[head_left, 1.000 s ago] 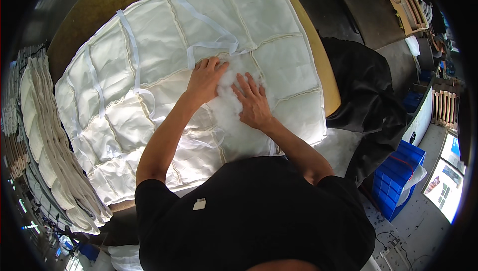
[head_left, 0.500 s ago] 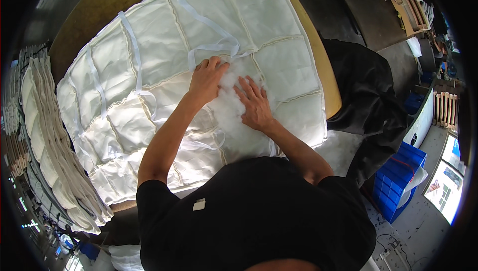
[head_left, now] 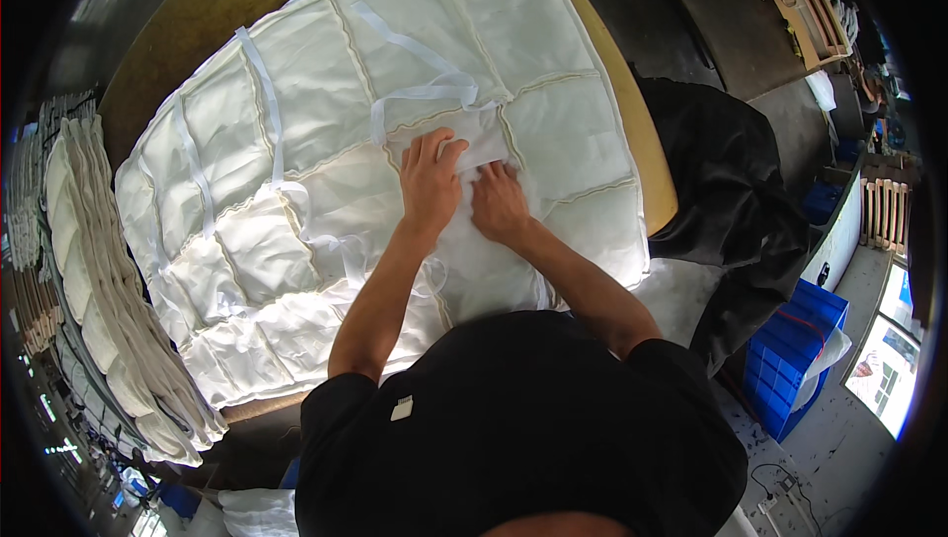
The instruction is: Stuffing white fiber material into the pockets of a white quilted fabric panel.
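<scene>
A large white padded cover (head_left: 553, 34), sewn into compartments with cream seams, lies before me. My left hand (head_left: 432, 185) is curled at a loose flap of white fabric (head_left: 482, 138), thumb and fingers closing on its edge. Close to its right, my right hand (head_left: 501, 203) has its fingers bunched and bent into white fluffy filling (head_left: 459, 226) below the flap. Its fingertips are partly hidden there. White ribbon ties (head_left: 425, 93) lie loose on the cover beyond my left hand.
The cover rests on a yellowish padded surface (head_left: 652, 177). Black cloth (head_left: 736, 182) is heaped to the right, with a blue crate (head_left: 790, 364) beyond it. Stacked pale fabric pieces (head_left: 109, 290) hang at the left. More white filling (head_left: 681, 290) shows near the right edge.
My left hand has come down and right, closer to my right hand. My right hand's spread fingers have bunched inward. Less loose filling shows, and the flap now lies over that spot.
</scene>
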`<state>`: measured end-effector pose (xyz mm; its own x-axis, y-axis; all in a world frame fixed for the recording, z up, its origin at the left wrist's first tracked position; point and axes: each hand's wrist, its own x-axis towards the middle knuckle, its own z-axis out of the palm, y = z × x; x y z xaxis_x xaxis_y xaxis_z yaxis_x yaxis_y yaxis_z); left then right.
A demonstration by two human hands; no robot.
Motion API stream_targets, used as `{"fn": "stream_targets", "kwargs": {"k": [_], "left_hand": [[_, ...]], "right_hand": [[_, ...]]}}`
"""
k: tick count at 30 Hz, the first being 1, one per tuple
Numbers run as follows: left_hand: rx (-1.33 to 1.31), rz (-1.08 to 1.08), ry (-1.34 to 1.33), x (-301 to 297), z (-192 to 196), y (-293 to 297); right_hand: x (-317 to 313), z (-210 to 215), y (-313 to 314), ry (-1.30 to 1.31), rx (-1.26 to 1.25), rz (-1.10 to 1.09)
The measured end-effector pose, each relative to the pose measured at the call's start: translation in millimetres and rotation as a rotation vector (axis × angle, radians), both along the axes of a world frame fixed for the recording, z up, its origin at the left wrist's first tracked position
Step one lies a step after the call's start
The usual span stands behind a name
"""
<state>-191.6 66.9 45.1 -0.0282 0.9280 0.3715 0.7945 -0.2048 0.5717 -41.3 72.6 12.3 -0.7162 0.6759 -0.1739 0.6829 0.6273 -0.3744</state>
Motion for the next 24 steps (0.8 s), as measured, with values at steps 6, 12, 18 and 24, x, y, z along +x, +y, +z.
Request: {"fn": "stream_targets", "kwargs": {"k": [6, 12, 18, 24], "left_hand": [[-0.120, 0.051, 0.048, 28.7, 2.8, -71.6], [-0.642, -0.116, 0.221, 24.2, -12.5, -23.2], [-0.441, -0.114, -0.109, 8.3, 16.9, -39.1], [-0.279, 0.268, -0.106, 32.5, 18.3, -81.8]], "right_hand": [[2.1, 15.1, 10.7, 0.117, -0.063, -0.190], [30.3, 44.8, 5.5, 0.226, 0.165, 0.065], [28.5, 34.6, 11.8, 0.110, 0.322, 0.233], [-12.1, 17.8, 43.5, 0.031, -0.072, 0.179]]}}
